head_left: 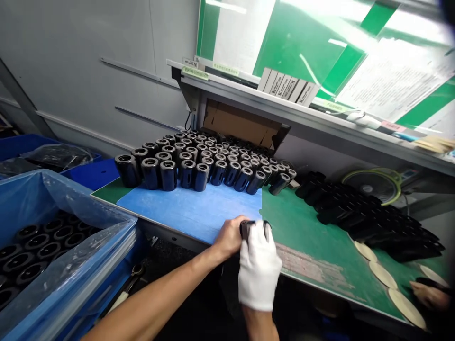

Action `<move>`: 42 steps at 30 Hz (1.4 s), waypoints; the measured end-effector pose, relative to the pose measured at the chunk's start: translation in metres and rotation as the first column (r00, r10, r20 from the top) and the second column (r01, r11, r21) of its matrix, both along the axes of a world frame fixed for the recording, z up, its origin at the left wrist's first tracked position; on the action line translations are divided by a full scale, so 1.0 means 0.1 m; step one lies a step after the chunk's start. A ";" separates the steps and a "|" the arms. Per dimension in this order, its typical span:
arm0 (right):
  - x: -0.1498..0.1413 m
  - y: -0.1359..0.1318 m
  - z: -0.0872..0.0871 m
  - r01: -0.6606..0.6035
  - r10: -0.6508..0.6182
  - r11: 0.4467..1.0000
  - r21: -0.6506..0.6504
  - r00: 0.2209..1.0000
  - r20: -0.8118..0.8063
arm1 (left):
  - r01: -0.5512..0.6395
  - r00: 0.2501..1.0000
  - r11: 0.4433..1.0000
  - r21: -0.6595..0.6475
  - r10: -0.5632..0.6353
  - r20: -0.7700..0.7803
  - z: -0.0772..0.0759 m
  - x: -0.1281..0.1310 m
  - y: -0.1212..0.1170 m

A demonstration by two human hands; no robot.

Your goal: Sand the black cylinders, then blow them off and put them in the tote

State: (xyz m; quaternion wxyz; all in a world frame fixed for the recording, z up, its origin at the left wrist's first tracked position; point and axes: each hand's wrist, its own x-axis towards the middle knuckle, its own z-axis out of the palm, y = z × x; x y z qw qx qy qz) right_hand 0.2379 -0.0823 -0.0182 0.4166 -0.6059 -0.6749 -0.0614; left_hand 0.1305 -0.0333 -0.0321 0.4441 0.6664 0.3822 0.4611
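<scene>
My bare left hand (230, 237) is closed round the left end of a black cylinder (246, 229) near the front edge of the bench. Over the same cylinder lies my right hand (259, 265), in a white glove, its fingers wrapped on the top and right side. The hands hide most of the cylinder, which seems to lie on its side. Behind them, several rows of upright black cylinders (168, 175) with open, ringed tops stand on a blue mat (170, 206) and the green bench top (295, 222).
To the left, a blue, plastic-lined crate (106, 213) holds more black cylinders. Dark parts (369, 218) crowd the right, near a fan (371, 184) and pale discs (382, 274). Another person's hand (432, 296) shows at the right. A shelf (245, 90) overhangs the bench.
</scene>
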 end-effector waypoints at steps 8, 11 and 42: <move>-0.02 0.10 -0.08 0.083 -0.088 0.995 0.047 0.990 0.111 | -0.011 1.000 1.000 0.006 0.011 -0.011 0.00 0.01 0.01; 0.20 0.39 0.05 0.034 -0.043 0.997 -0.073 0.992 -0.120 | -0.045 0.997 0.999 0.002 0.045 -0.063 0.00 0.01 -0.01; -0.26 -0.13 0.20 0.184 -0.159 0.982 -0.046 0.930 0.331 | -0.007 1.000 1.000 0.022 0.007 -0.001 -0.03 -0.02 0.03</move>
